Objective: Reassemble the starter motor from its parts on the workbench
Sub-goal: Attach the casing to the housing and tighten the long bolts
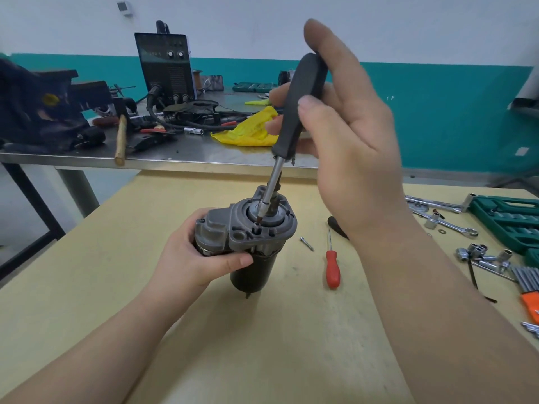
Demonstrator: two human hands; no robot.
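The black-handled bit driver point(300, 109) is being pinched between thumb and fingertips of the right hand point(350, 158), the palm opened off the handle. Its bit is being seated in a screw head point(256, 228) recessed in the grey end housing point(262, 225). The starter motor point(250, 243) is being steadied upright near the middle of the wooden workbench point(204, 330) by the left hand point(201, 249), wrapped round the solenoid side. Step judged: end housing being fastened. Next move is judged to need downward pressure with rotation, bit kept square. A loose screw point(306, 244) and red screwdriver point(332, 268) are lying just right; sockets point(478, 253) are lying well apart. Room is being left open on the left.
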